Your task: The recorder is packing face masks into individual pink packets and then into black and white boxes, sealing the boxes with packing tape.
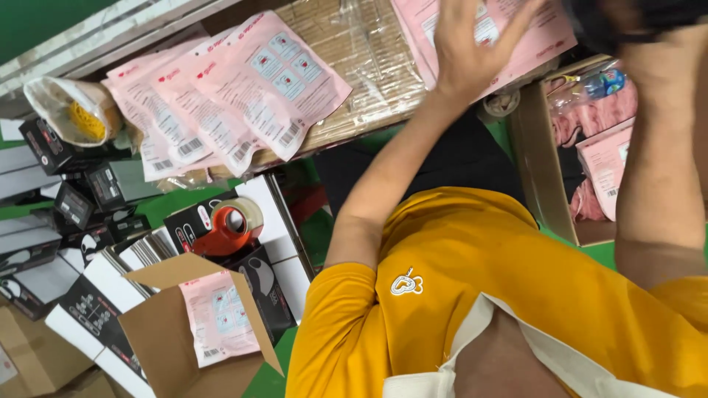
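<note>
I watch my left hand (472, 44) spread flat, fingers open, on a pink printed flat pouch (516, 29) atop the cardboard carton (369, 66), best pinched by one edge, my right hand's grip hidden.

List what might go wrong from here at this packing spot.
1. The left hand rests with spread fingers on the top packets, which may slide.
2. The fanned packets overhang the cardboard sheet and could slip off.
3. The tape dispenser sits on stacked boxes and might topple if bumped.
</note>
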